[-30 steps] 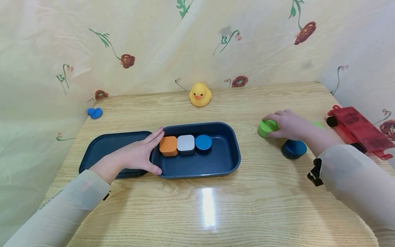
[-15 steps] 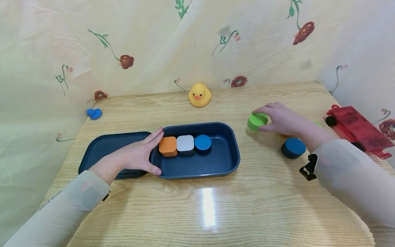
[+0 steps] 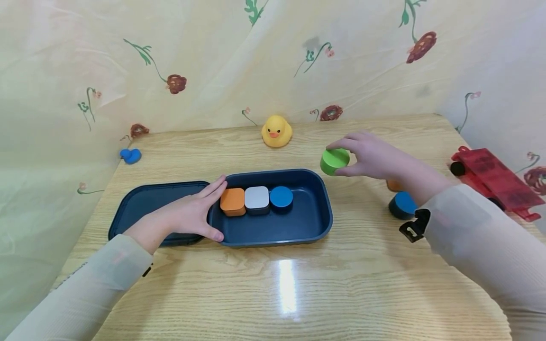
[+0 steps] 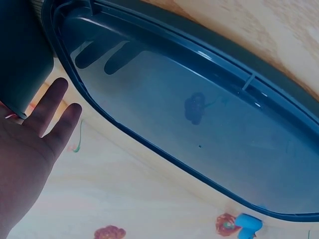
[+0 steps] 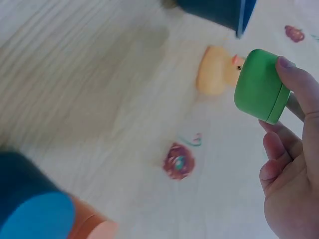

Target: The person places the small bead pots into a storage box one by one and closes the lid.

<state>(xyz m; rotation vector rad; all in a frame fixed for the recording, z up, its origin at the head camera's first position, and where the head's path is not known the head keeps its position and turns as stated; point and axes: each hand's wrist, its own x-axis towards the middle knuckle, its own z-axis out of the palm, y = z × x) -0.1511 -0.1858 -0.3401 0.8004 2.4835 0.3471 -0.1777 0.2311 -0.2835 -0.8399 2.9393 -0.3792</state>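
My right hand (image 3: pixel 372 155) pinches a small green round container (image 3: pixel 334 162) between thumb and fingers, held up just beyond the right end of a dark blue box (image 3: pixel 313 215). A seam runs round one end of the green container (image 5: pixel 260 85) in the right wrist view. In the box, side by side, sit an orange square container (image 3: pixel 232 200), a white-topped square one (image 3: pixel 257 198) and a blue round one (image 3: pixel 281 197). My left hand (image 3: pixel 194 213) spans the box's left end, fingers at the far rim and thumb at the near corner. Its fingers look straight in the left wrist view.
A dark flat lid (image 3: pixel 149 206) lies left of the box, under the left forearm. Another blue round container (image 3: pixel 402 205) and an orange one (image 3: pixel 393 185) stand near the right forearm. A red toy cart (image 3: pixel 495 177), yellow duck (image 3: pixel 276 131) and blue duck (image 3: pixel 130 156) sit towards the edges.
My right hand has carried the green container leftward and up towards the box, away from the blue and orange containers. The left hand has stayed in place.
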